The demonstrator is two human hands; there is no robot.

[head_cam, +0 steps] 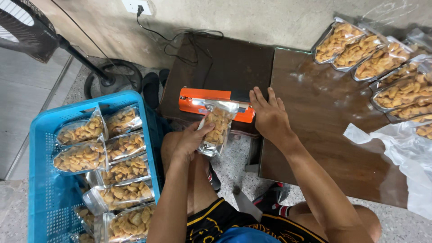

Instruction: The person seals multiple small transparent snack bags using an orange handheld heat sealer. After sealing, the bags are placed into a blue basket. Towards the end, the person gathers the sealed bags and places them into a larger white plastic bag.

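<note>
An orange heat sealer (204, 100) sits on the front edge of a dark low table (238, 63). A clear pouch of golden snack pieces (218, 128) hangs from it with its top edge in the sealer's jaw. My left hand (190, 141) grips the pouch's left side from below. My right hand (269, 116) rests palm down on the sealer's right end, fingers flat and spread, nothing held in it.
A blue plastic crate (42, 189) at my left holds several filled snack pouches (123, 171). More filled pouches (387, 67) lie on the brown table (324, 148) at the right, beside a loose plastic bag (409, 153). A standing fan (31, 27) and a wall socket (137, 5) with cable are behind.
</note>
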